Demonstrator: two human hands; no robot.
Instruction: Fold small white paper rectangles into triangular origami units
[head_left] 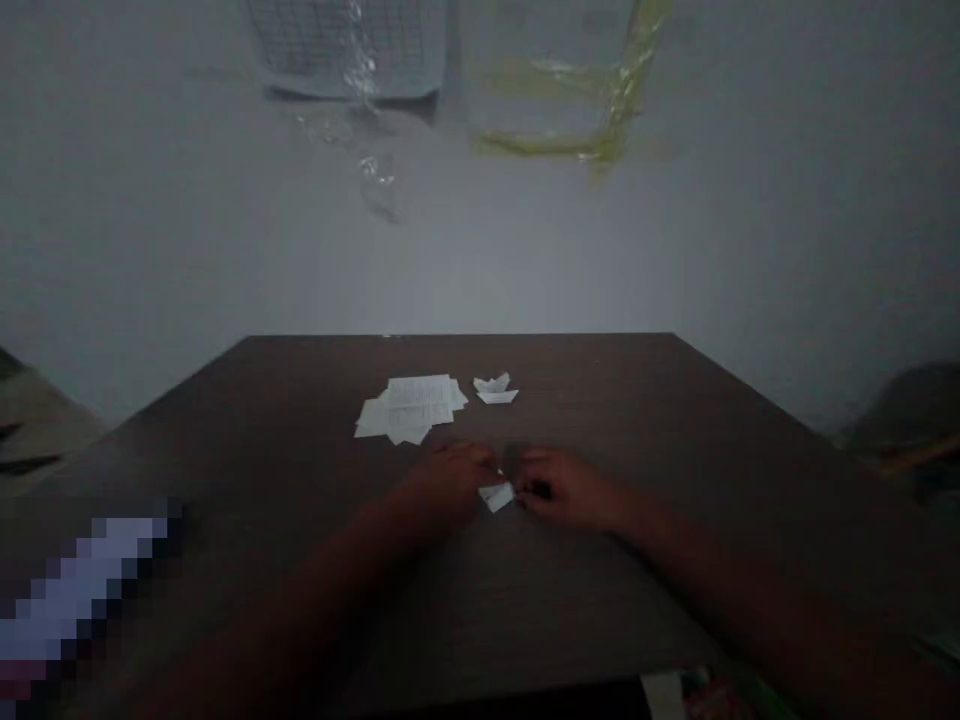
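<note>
Small folded paper slip (496, 497) right at centre, low over the dark wooden table (600, 410), between two hands! Left hand (450, 485) at its upper left edge, right hand (566, 490) at its right corner, fingers curled; too dim to tell whether either is pinching. This one should be feather-light, crisp along folds, easily creased or torn: fingertips on the folded edges look the safest hold. Beyond, a folded paper boat (496, 390), and left of it, fanned printed sheets (420, 400). Behind, a pale wall (480, 250).
</note>
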